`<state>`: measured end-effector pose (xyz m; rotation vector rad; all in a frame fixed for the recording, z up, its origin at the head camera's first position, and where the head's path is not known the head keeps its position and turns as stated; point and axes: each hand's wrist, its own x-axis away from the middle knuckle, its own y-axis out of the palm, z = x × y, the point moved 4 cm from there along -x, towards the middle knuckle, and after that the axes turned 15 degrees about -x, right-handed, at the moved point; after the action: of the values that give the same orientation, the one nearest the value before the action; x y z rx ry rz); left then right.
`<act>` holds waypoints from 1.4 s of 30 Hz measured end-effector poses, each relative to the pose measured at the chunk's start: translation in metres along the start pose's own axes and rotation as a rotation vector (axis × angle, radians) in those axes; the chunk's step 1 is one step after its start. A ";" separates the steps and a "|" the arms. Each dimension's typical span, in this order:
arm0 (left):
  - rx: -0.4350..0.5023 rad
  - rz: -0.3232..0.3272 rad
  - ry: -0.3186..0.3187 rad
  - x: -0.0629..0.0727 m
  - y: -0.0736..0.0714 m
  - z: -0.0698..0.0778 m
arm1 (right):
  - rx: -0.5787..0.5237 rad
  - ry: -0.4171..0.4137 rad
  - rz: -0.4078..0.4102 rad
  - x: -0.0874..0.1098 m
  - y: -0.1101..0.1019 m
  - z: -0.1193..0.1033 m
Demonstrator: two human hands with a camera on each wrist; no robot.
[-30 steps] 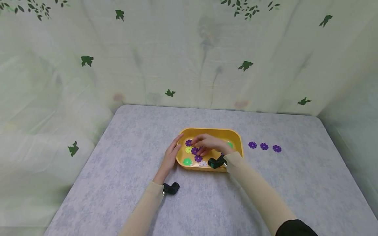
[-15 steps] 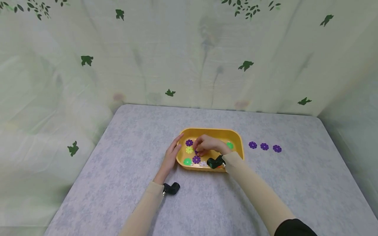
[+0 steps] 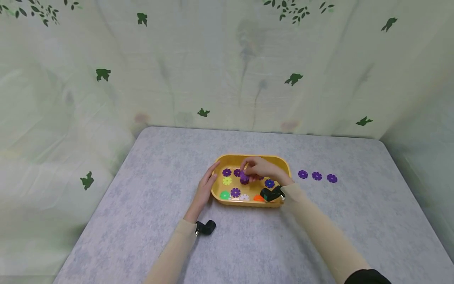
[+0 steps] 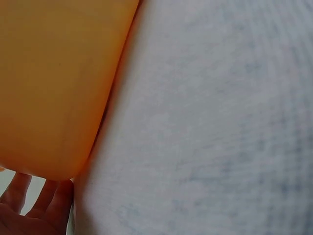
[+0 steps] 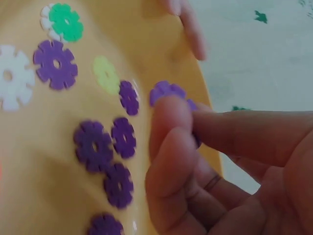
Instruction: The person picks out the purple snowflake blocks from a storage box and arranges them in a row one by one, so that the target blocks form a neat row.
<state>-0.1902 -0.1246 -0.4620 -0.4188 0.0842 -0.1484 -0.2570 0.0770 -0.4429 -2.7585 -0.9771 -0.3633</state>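
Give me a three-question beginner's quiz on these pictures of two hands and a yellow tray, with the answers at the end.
1. Multiple choice: which colour is the notched disc in the grip of the right hand?
A) green
B) purple
C) white

2. True or false: the left hand is touching the right end of the tray.

3. Count: how many loose discs lie on the table, to the right of the tray?

Key:
1. B, purple.
2. False; it touches the left end.
3. Three, all purple.
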 end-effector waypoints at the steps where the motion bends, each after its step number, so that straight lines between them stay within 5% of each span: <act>1: 0.004 -0.001 -0.004 0.000 0.000 0.000 | -0.022 -0.005 0.010 0.004 -0.005 0.001; 11: -0.004 0.007 -0.006 -0.001 0.002 -0.003 | -0.133 -0.070 0.170 0.057 -0.071 0.014; 27: 0.002 0.011 0.002 0.000 0.002 0.000 | -0.135 -0.011 0.467 0.153 -0.172 0.087; 35: -0.001 0.008 -0.003 -0.001 0.002 -0.001 | -0.109 0.028 0.602 0.191 -0.200 0.118; 42: 0.024 0.027 0.000 -0.010 0.009 -0.031 | -0.061 0.072 0.680 0.201 -0.207 0.130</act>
<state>-0.2029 -0.1274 -0.4930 -0.3939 0.0880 -0.1227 -0.2160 0.3876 -0.4870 -2.8864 0.0202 -0.3698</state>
